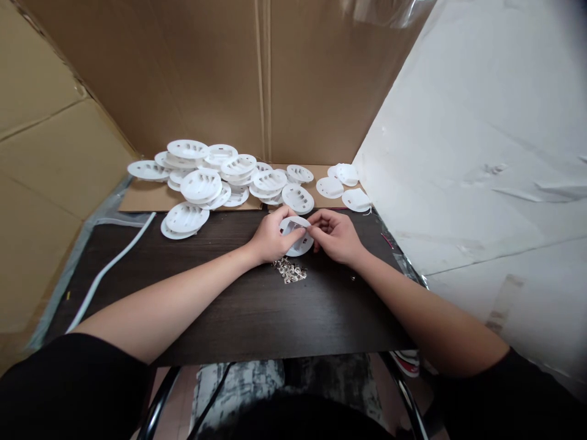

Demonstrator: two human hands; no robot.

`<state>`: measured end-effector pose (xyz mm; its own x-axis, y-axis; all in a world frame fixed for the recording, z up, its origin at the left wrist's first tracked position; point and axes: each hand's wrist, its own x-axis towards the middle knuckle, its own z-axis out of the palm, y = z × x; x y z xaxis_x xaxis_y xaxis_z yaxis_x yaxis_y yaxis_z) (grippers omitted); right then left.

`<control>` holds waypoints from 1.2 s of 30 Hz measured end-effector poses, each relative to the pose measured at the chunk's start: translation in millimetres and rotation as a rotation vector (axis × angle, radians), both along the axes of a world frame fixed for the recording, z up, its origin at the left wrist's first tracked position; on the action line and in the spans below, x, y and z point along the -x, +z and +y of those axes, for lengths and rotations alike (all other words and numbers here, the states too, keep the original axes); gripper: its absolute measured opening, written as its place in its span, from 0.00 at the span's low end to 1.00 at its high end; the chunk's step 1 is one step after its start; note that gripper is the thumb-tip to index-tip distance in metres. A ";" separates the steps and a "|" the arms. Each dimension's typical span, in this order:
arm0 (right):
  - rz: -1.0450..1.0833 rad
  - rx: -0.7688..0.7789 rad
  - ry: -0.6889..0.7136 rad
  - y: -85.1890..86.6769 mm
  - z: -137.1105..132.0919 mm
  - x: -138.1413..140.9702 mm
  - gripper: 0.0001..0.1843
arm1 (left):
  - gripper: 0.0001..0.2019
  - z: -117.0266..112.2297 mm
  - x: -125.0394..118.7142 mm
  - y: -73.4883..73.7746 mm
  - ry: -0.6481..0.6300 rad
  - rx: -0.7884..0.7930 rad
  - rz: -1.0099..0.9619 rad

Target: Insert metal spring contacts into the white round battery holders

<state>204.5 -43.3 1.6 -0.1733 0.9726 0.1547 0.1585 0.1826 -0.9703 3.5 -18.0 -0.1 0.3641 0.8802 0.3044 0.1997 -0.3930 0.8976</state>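
Over the middle of the dark table, a round white plastic disc [300, 245] with moulded recesses is tilted up towards me. My left hand [274, 237] grips its left side, thumb laid across the face. At the disc's right edge is my right hand [337, 235], thumb and forefinger pinched together; whatever lies between those fingertips is too small to make out. Just below the disc, a little heap of shiny metal contact pieces [290, 271] rests on the tabletop.
Many similar white discs [199, 185] are piled at the back left on flat cardboard [144, 198]. Several flatter white discs [329, 187] lie at the back right. A pale tube [107, 267] runs along the left. Cardboard walls [183, 73] enclose the back and left; a white panel [486, 153] stands right.
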 end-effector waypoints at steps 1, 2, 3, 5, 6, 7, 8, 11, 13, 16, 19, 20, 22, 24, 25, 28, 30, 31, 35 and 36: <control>0.007 0.009 -0.001 -0.1 0.2 0.5 0.07 | 0.15 0.0 0.1 -0.2 0.000 -0.006 0.007; 0.013 0.017 -0.001 -0.4 0.4 0.8 0.07 | 0.14 0.1 0.1 -0.6 0.000 -0.012 0.014; 0.020 0.022 0.000 -1.0 0.7 1.1 0.08 | 0.14 0.1 0.1 -1.0 0.001 -0.018 0.019; 0.034 0.021 0.005 -2.2 1.0 1.4 0.09 | 0.14 -0.1 -0.1 -1.8 0.001 -0.027 0.025; 0.038 0.016 0.006 -2.8 1.1 1.4 0.10 | 0.14 -0.3 -0.2 -2.1 0.002 -0.031 0.028; 0.038 0.010 0.009 -3.1 1.0 1.3 0.11 | 0.14 -0.4 -0.4 -2.3 0.003 -0.033 0.033; 0.035 0.007 0.012 -3.4 0.9 1.2 0.11 | 0.14 -0.6 -0.5 -2.3 0.006 -0.033 0.037; 0.029 0.009 0.028 -3.4 0.6 0.7 0.12 | 0.14 -1.1 -0.9 -1.8 0.021 -0.035 0.043; 0.033 0.006 0.044 -3.4 0.7 0.1 0.11 | 0.14 -1.1 -1.2 -1.2 0.037 -0.041 0.038; 0.037 -0.027 0.068 -3.5 0.8 -1.2 0.10 | 0.14 -0.7 -1.7 -0.5 0.055 -0.038 0.014; 0.036 -0.071 0.099 -2.9 0.1 -2.5 0.11 | 0.13 0.0 -1.9 -0.5 0.060 -0.020 -0.018; 0.032 -0.080 0.107 -2.4 -0.4 -2.8 0.11 | 0.13 0.3 -1.8 -0.8 0.060 -0.015 -0.019; 0.011 -0.090 0.112 -1.1 -1.6 -3.0 0.13 | 0.13 1.0 -1.3 -1.8 0.058 -0.007 0.005; -0.012 -0.098 0.108 0.2 -2.9 -3.1 0.15 | 0.10 1.2 -0.6 -3.0 0.056 -0.008 0.051; -0.020 -0.106 0.105 0.8 -3.7 -3.1 0.15 | 0.11 1.0 -0.2 -3.5 0.062 -0.020 0.065; -0.037 -0.149 0.096 2.9 -6.2 -3.3 0.16 | 0.13 -1.6 0.5 -2.8 0.089 -0.068 0.082; -0.043 -0.178 0.088 4.4 -8.4 -3.5 0.16 | 0.13 -4.8 0.5 -0.6 0.102 -0.116 0.091; -0.039 -0.188 0.086 5.0 -9.4 -3.5 0.16 | 0.12 -6.6 0.3 0.8 0.106 -0.147 0.097; 0.017 -0.206 0.077 5.9 -11.7 -3.6 0.18 | 0.12 -12.6 -0.9 5.2 0.145 -0.296 0.106; 0.021 -0.203 0.072 5.9 -11.8 -3.5 0.19 | 0.11 -13.4 -1.0 5.7 0.154 -0.334 0.105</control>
<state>207.9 -55.1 7.4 -0.2360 0.9064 0.3502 0.1185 0.3846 -0.9154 4.5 -31.4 5.6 0.2795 0.7859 0.5515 0.3631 -0.6183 0.6971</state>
